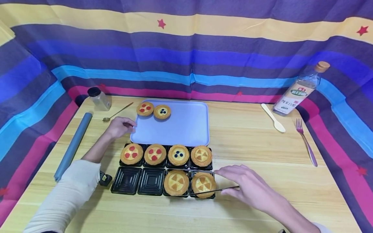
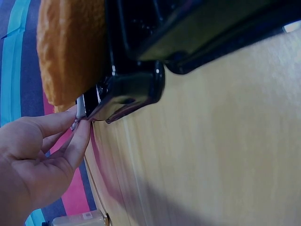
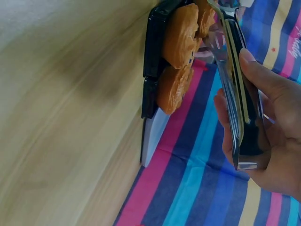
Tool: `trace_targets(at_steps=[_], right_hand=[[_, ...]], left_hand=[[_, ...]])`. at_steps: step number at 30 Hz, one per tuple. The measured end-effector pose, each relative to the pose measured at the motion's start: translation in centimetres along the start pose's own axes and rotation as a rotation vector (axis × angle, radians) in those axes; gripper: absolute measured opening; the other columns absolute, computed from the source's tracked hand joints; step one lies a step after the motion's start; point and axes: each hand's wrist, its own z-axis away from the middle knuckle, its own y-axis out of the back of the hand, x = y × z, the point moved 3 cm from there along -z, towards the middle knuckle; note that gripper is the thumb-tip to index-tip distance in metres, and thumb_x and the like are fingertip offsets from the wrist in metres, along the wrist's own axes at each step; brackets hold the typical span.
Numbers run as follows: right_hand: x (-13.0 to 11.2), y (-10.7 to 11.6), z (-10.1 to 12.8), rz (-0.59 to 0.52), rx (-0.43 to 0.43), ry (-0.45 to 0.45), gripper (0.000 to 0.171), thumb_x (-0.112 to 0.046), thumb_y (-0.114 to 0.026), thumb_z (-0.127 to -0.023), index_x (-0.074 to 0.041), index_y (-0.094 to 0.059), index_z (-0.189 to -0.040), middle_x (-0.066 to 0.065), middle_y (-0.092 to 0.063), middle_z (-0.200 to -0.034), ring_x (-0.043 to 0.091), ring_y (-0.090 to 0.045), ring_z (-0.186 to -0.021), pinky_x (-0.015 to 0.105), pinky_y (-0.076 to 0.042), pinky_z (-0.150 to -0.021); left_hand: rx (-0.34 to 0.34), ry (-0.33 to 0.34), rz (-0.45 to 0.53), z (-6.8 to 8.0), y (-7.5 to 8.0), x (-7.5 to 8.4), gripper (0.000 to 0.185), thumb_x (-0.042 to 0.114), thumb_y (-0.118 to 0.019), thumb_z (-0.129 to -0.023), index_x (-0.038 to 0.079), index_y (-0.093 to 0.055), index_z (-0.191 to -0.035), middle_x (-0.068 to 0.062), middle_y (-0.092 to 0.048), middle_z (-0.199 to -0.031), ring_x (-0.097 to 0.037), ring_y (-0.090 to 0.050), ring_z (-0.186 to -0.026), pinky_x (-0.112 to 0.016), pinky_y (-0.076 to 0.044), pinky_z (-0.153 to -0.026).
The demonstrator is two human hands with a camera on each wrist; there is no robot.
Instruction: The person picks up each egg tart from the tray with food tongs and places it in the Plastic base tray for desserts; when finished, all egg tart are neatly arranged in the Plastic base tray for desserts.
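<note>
Left hand (image 1: 118,127) pinches tray (image 1: 186,123); right hand (image 1: 249,184) grips tongs (image 3: 238,94) around tart (image 1: 176,183) beyond fingers. Placing step, seemingly; next likely needs clean release.

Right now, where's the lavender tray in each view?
Head: lavender tray, centre, behind the black containers.
Left wrist: tray's rim, a pale sliver pinched by the left hand, left of centre.
Right wrist: tray edge-on, near centre, just below the containers.
Shared landmark: black containers, visible in all three.

Lower-right tart (image 1: 203,182) partly behind the tongs (image 3: 244,117)
</note>
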Motion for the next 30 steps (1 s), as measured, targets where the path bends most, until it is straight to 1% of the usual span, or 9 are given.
trace_targets(at_steps=[7,10,17,22,28,30], right_hand=[[0.21,-0.6,0.19,0.005,0.0,-0.013,0.053,-0.029,-0.082,-0.067,-0.014,-0.067,-0.115,-0.002,-0.071,-0.108,0.015,-0.067,-0.096,0.036,-0.053,-0.082],[0.24,-0.7,0.24,0.007,0.0,-0.019,0.055,-0.028,-0.084,-0.065,-0.014,-0.067,-0.115,-0.001,-0.071,-0.108,0.016,-0.067,-0.097,0.036,-0.053,-0.082],[0.24,-0.66,0.19,0.005,-0.022,-0.049,0.056,-0.028,-0.084,-0.065,-0.014,-0.066,-0.116,0.001,-0.07,-0.111,0.018,-0.067,-0.099,0.038,-0.053,-0.084],[0.19,-0.34,-0.03,-0.013,-0.044,-0.077,0.056,-0.029,-0.083,-0.067,-0.016,-0.065,-0.119,0.0,-0.07,-0.113,0.017,-0.066,-0.101,0.039,-0.052,-0.086],[0.04,-0.08,-0.41,-0.035,-0.058,-0.087,0.054,-0.034,-0.08,-0.071,-0.017,-0.065,-0.12,-0.003,-0.069,-0.114,0.015,-0.065,-0.103,0.038,-0.053,-0.086],[0.01,0.05,-0.6,-0.047,-0.063,-0.091,0.054,-0.033,-0.081,-0.071,-0.018,-0.065,-0.12,-0.004,-0.068,-0.115,0.015,-0.065,-0.104,0.038,-0.053,-0.087]], left_hand=[[0.004,-0.003,-0.007,-0.01,0.01,-0.02,0.022,0.003,-0.067,-0.084,-0.004,-0.068,-0.104,-0.021,-0.068,-0.095,-0.011,-0.057,-0.075,-0.019,-0.046,-0.064],[0.003,0.001,-0.001,-0.01,0.0,-0.01,0.022,0.003,-0.066,-0.083,-0.005,-0.068,-0.104,-0.021,-0.067,-0.095,-0.01,-0.056,-0.075,-0.02,-0.046,-0.063],[0.001,0.005,0.001,-0.02,0.0,0.02,0.022,0.002,-0.066,-0.084,-0.005,-0.068,-0.105,-0.022,-0.067,-0.097,-0.011,-0.057,-0.076,-0.02,-0.047,-0.063],[0.001,0.004,-0.004,0.06,0.04,0.02,0.022,0.003,-0.065,-0.084,-0.004,-0.068,-0.105,-0.022,-0.067,-0.098,-0.012,-0.058,-0.078,-0.02,-0.047,-0.064],[0.007,-0.009,-0.009,0.03,0.03,-0.02,0.021,0.004,-0.067,-0.084,-0.004,-0.068,-0.104,-0.022,-0.067,-0.099,-0.013,-0.058,-0.078,-0.02,-0.047,-0.063],[0.007,-0.011,-0.012,0.02,0.03,-0.02,0.021,0.004,-0.066,-0.084,-0.004,-0.068,-0.104,-0.022,-0.068,-0.099,-0.012,-0.058,-0.078,-0.02,-0.047,-0.063]])
